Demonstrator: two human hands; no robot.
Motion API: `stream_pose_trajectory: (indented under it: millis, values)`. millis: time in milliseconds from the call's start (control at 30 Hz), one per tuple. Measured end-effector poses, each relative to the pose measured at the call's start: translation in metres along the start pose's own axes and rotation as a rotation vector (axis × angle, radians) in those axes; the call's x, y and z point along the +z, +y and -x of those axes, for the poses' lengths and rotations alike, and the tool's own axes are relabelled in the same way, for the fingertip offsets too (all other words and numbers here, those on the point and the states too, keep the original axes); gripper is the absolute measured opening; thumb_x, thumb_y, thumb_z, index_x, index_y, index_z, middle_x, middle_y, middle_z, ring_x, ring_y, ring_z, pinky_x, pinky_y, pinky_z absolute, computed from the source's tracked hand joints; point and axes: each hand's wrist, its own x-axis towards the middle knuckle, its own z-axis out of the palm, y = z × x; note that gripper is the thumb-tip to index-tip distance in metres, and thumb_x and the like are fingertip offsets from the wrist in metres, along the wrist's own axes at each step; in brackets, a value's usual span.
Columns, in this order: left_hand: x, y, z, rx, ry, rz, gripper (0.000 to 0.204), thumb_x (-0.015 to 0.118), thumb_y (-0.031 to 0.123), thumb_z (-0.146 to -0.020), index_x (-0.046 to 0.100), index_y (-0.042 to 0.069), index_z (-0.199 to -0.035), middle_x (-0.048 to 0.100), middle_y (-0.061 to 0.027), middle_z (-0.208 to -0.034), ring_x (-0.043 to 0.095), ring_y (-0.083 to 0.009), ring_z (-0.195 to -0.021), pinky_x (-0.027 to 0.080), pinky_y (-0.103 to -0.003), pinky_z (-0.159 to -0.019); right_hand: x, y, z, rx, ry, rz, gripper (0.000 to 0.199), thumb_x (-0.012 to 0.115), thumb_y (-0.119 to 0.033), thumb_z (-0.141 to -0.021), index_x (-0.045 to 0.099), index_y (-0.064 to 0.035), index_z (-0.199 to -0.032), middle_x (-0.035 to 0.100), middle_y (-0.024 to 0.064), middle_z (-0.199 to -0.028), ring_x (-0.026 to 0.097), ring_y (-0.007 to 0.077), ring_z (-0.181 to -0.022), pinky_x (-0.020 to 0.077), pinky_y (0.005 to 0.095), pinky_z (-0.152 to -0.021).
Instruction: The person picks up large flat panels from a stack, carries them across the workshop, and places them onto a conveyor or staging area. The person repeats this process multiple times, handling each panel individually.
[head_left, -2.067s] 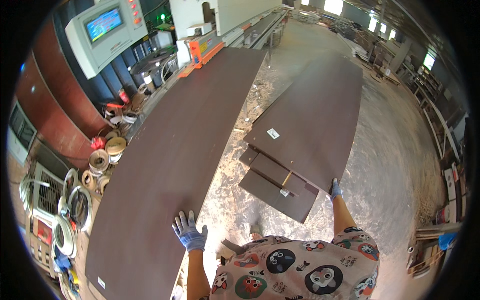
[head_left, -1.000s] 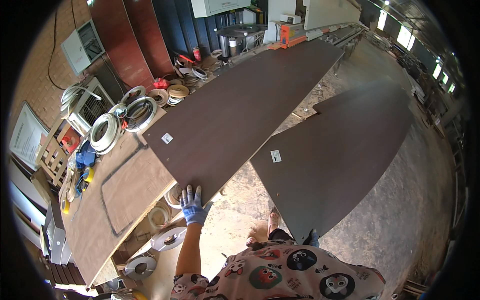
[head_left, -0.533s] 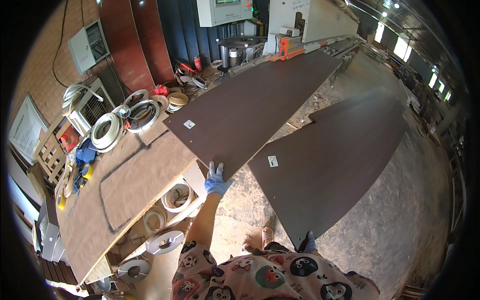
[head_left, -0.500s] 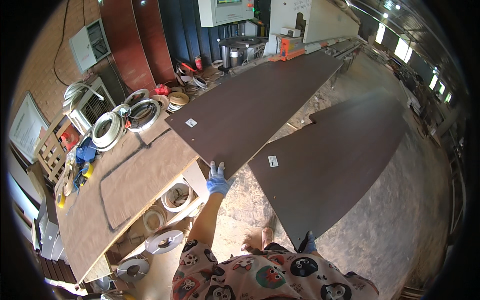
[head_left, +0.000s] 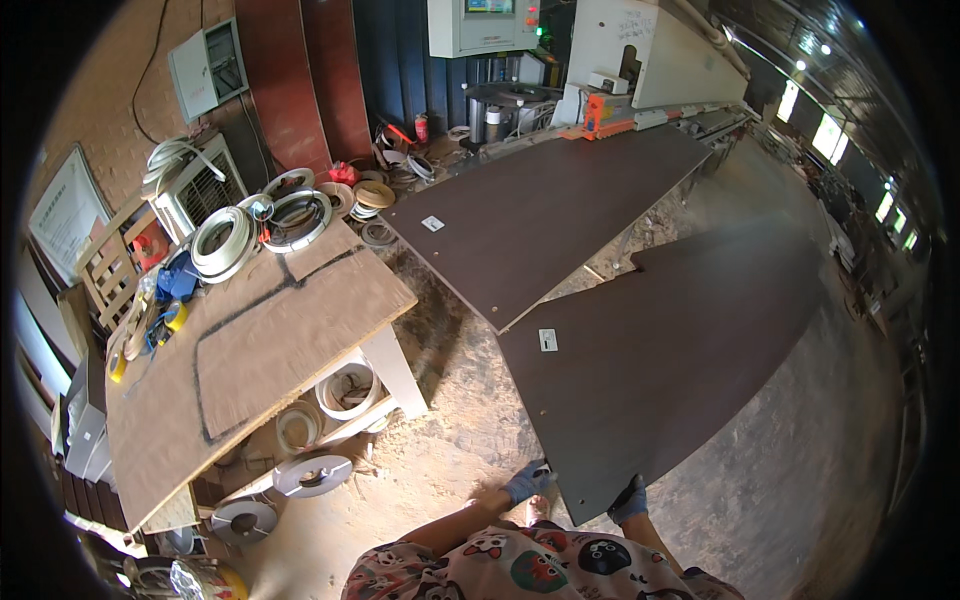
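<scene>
A long dark brown panel [head_left: 650, 350] with a notch in its far edge and a small white label reaches away from my body. My right hand [head_left: 630, 503], in a blue and dark glove, grips its near right corner with the thumb on top. At the panel's near left edge is my left hand [head_left: 527, 482], gloved alike, closed at the edge with its fingers partly hidden. Beyond lies a second dark brown panel [head_left: 550, 215], also labelled, along the machine; neither hand touches it. Its near corner meets or overlaps the first panel's far left corner.
A wooden table [head_left: 290, 350] on the left carries white edging coils [head_left: 222, 245] and yellow tape rolls. More rolls [head_left: 313, 476] sit beneath it. An orange-fronted machine [head_left: 605, 115] and control box [head_left: 485, 25] stand at the back. Dusty floor [head_left: 440, 440] shows between table and panels.
My left hand has left the far panel and come down to the near panel's left edge. The far panel now sits farther from the table; my right hand keeps its corner.
</scene>
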Motion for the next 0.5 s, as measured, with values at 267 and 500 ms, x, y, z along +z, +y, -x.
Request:
stream_pose_trajectory:
  millis: [267, 500]
  values:
    - [0.060, 0.037, 0.014, -0.183, -0.006, 0.311, 0.045, 0.062, 0.028, -0.088, 0.050, 0.003, -0.123, 0.060, -0.0049, -0.107, 0.055, -0.0149, -0.097, 0.046, -0.028, -0.083, -0.017, -0.059, 0.000, 0.050, 0.327, 0.250, 0.054, 0.040, -0.064, -0.082, 0.052, -0.0306, -0.123, 0.054, -0.0063, -0.126, 0.048, 0.0210, -0.113, 0.0367, 0.0457, -0.088]
    - [0.085, -0.035, -0.028, -0.088, 0.301, 0.696, 0.042, 0.065, 0.029, -0.086, 0.058, 0.003, -0.118, 0.062, -0.0037, -0.104, 0.058, -0.0139, -0.090, 0.047, -0.026, -0.079, -0.024, -0.104, -0.030, 0.029, 0.073, 0.084, 0.055, 0.040, -0.058, -0.086, 0.049, -0.0231, -0.128, 0.052, 0.0008, -0.129, 0.048, 0.0262, -0.118, 0.0407, 0.0472, -0.095]
